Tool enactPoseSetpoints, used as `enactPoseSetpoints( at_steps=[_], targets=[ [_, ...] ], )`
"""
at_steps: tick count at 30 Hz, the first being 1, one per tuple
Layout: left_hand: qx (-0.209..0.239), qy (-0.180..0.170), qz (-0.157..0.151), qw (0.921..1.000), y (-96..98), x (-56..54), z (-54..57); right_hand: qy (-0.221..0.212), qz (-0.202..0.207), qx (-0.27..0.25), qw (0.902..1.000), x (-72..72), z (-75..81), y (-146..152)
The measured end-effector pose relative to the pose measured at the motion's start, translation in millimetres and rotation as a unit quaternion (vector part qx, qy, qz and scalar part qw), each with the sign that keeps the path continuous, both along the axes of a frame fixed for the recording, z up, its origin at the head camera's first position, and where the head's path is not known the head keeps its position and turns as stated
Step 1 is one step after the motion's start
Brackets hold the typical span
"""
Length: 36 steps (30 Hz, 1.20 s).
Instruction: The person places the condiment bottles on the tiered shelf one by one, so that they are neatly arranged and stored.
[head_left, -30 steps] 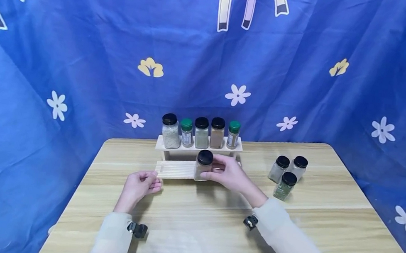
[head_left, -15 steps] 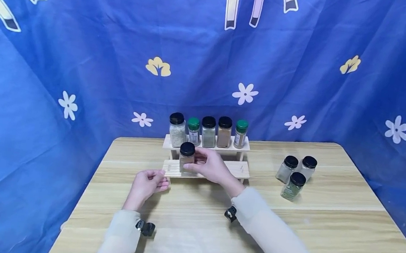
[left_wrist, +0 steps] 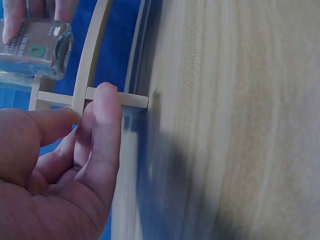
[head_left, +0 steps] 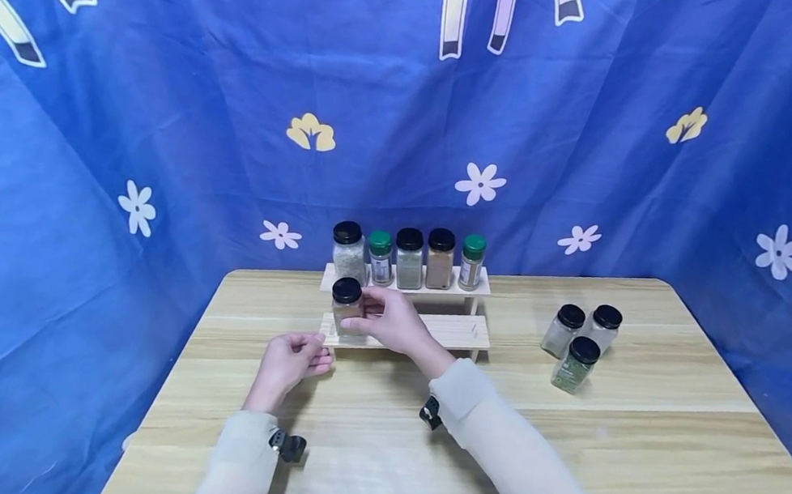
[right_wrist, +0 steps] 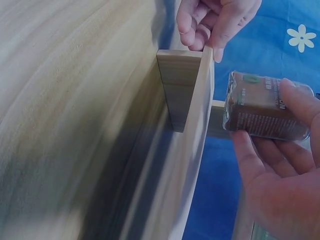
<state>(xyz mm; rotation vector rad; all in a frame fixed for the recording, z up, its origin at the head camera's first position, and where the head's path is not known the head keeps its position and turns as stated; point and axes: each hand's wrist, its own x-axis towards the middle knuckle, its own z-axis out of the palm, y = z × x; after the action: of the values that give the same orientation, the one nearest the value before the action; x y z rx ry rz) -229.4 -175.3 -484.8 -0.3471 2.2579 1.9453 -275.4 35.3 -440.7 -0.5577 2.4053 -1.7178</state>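
My right hand (head_left: 393,322) grips a spice jar (head_left: 346,316) with a black lid and brown contents at the left end of the rack's lower shelf (head_left: 455,332). In the right wrist view the jar (right_wrist: 265,107) shows a printed label, and a gap lies between its base and the shelf board (right_wrist: 197,130). My left hand (head_left: 286,363) pinches the front left corner of that shelf between thumb and fingers, as the left wrist view shows. On the upper shelf (head_left: 391,289) several jars with black or green lids stand in a row.
To the right on the wooden table (head_left: 493,421) three black-lidded jars stand grouped, the front one a green-filled jar (head_left: 573,369). A blue patterned cloth (head_left: 396,117) hangs close behind the rack and along both sides.
My right hand has carried the jar leftward along the lower shelf to its left end. The left hand stays at the shelf corner. The head view has shifted slightly.
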Motion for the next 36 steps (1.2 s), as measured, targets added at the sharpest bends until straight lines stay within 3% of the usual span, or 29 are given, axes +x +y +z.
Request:
enactPoseSetpoints(
  at_steps=[14, 24, 36],
  targets=[
    [-0.006, -0.006, 0.007, 0.9999, 0.8, 0.8, 1.5, 0.009, -0.006, 0.025, 0.9996, 0.4, -8.4, -2.8],
    [-0.009, -0.006, 0.006, 0.9999, 2.7, -1.4, 1.9, -0.009, -0.015, 0.009, 0.9998, -2.3, -11.2, -1.7],
    [0.021, -0.019, 0.001, 0.9996, -2.1, -5.9, -4.0, -0.027, -0.024, -0.010, 0.9993, -1.6, -10.2, 28.4]
  ],
)
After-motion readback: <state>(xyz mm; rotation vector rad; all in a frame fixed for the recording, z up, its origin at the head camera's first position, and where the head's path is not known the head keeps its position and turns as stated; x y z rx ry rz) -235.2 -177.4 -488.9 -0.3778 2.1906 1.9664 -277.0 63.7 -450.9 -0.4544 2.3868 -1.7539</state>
